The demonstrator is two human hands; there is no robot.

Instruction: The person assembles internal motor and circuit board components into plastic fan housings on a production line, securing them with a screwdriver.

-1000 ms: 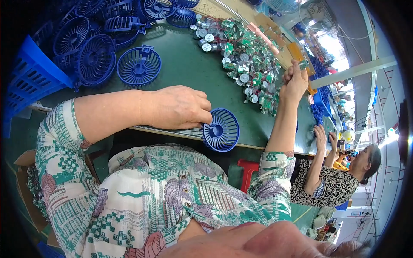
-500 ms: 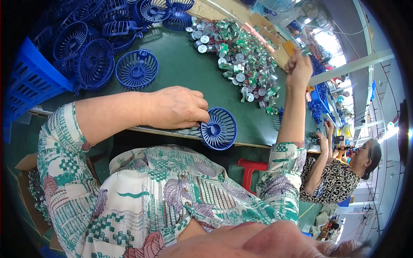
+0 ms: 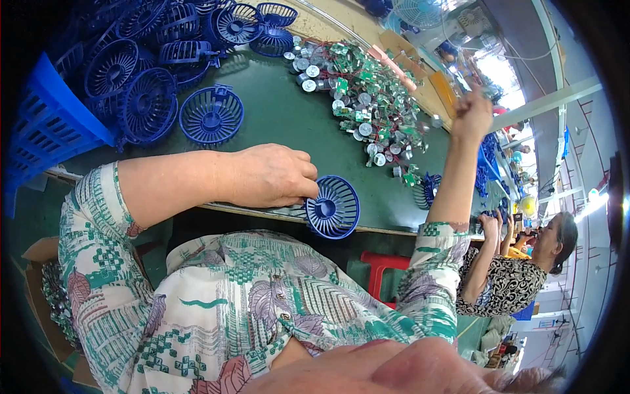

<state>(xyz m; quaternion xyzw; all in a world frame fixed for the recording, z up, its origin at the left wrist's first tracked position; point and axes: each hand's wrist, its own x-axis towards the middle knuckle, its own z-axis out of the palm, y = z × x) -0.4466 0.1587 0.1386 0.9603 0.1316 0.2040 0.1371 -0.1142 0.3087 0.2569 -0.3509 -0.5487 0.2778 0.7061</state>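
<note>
My left hand (image 3: 272, 176) pinches the rim of a round, slatted blue fan cover (image 3: 333, 206) at the table's front edge. The cover's open side faces up, showing its slats and round hub. Raised over the far right of the table is my right hand (image 3: 474, 117), its fingers curled and smeared by motion. Whether anything is in them cannot be made out. Between the hands and beyond them lies a heap of small motors with green circuit boards and wires (image 3: 367, 108). Another blue fan cover (image 3: 211, 115) rests alone on the green table (image 3: 275, 98).
Many blue fan covers (image 3: 147, 98) are piled at the left behind a blue plastic basket (image 3: 59, 115). A cardboard box (image 3: 41, 253) stands low at the left, a red stool (image 3: 379, 272) below the table. At the right another person (image 3: 508, 276) works.
My right hand has moved slightly right and down. The left hand keeps its hold on the fan cover. The whole view has shifted a little, and the co-worker's hands have moved.
</note>
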